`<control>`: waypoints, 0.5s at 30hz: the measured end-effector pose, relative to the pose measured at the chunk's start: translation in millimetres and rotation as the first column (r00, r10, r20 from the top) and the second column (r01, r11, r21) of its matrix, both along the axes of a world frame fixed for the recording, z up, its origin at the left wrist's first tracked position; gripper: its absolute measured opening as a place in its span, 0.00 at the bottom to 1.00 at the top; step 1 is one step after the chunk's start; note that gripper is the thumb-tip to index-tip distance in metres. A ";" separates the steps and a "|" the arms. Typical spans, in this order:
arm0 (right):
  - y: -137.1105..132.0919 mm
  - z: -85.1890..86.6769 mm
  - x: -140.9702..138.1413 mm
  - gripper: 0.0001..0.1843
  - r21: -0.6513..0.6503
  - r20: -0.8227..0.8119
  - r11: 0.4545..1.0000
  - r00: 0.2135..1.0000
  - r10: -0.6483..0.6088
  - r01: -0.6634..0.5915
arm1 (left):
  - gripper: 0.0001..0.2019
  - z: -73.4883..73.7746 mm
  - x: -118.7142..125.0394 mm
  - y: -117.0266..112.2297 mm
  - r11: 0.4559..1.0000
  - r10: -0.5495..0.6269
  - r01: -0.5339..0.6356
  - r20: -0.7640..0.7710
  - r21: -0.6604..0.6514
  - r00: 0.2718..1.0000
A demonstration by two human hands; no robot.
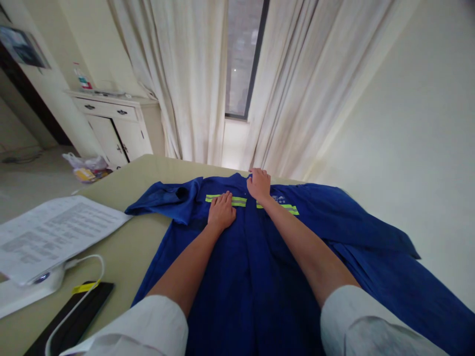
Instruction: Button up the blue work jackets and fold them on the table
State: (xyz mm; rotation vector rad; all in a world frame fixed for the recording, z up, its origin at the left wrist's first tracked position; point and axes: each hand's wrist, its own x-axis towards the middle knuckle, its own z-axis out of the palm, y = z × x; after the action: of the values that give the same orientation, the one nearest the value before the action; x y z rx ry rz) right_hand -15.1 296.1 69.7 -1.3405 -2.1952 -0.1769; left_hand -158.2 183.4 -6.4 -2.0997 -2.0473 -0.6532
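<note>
A dark blue work uniform (226, 277) is spread front up on the table, with yellow-green reflective strips across the chest and a small white print on the right side. My left hand (221, 211) lies flat over the left strip, fingers stretched forward. At the collar, my right hand (260, 184) is closed with bent fingers on the fabric; its fingertips are partly hidden. The left sleeve (159, 198) is folded outward on the tabletop. Toward the right, the other sleeve (371, 230) lies extended over more blue cloth.
On the left of the pale green table (144, 170) are printed papers (55, 227), a white power strip (40, 289), a white cable (102, 267) and a black phone (74, 316). Beyond stand a white cabinet (144, 123), plastic bags (89, 168) on the floor, and curtains (189, 74).
</note>
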 end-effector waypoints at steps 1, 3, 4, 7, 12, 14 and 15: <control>-2.6 -3.9 7.3 0.20 -0.065 0.076 0.997 0.996 0.051 -0.046 | 0.28 -0.3 0.2 0.3 1.000 -0.004 0.004 0.002 -0.005 1.000; -8.9 -12.7 23.1 0.15 -0.226 0.257 0.963 0.944 0.205 -0.147 | 0.26 -1.5 0.3 0.9 1.000 -0.002 0.002 0.007 -0.011 1.000; -11.3 -16.1 31.7 0.14 -0.277 0.327 0.945 0.908 0.261 -0.172 | 0.25 -2.3 0.1 1.2 1.000 0.000 0.000 0.009 -0.014 1.000; -11.2 -16.2 58.0 0.13 -0.270 0.413 0.962 0.897 0.160 -0.047 | 0.24 -4.5 -0.3 2.2 1.000 0.000 0.000 0.014 -0.015 1.000; -7.0 -2.8 72.1 0.14 -0.246 0.401 0.958 0.915 -0.038 0.147 | 0.24 -5.0 -0.1 2.9 1.000 -0.011 0.011 0.015 -0.006 1.000; -11.2 -2.8 59.8 0.19 -0.221 0.347 0.971 0.938 -0.008 0.090 | 0.24 -4.2 -0.1 2.1 1.000 -0.018 0.018 0.011 -0.006 1.000; -13.6 -4.1 51.7 0.20 -0.233 0.325 0.971 0.945 0.029 0.050 | 0.24 -3.8 -0.1 1.6 1.000 -0.021 0.021 0.009 -0.006 1.000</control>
State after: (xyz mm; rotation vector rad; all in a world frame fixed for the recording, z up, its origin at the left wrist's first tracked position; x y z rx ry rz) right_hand 36.5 282.5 65.6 -1.5460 -2.5523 -0.1514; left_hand -158.4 185.0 -10.2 -2.1286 -2.0370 -0.6607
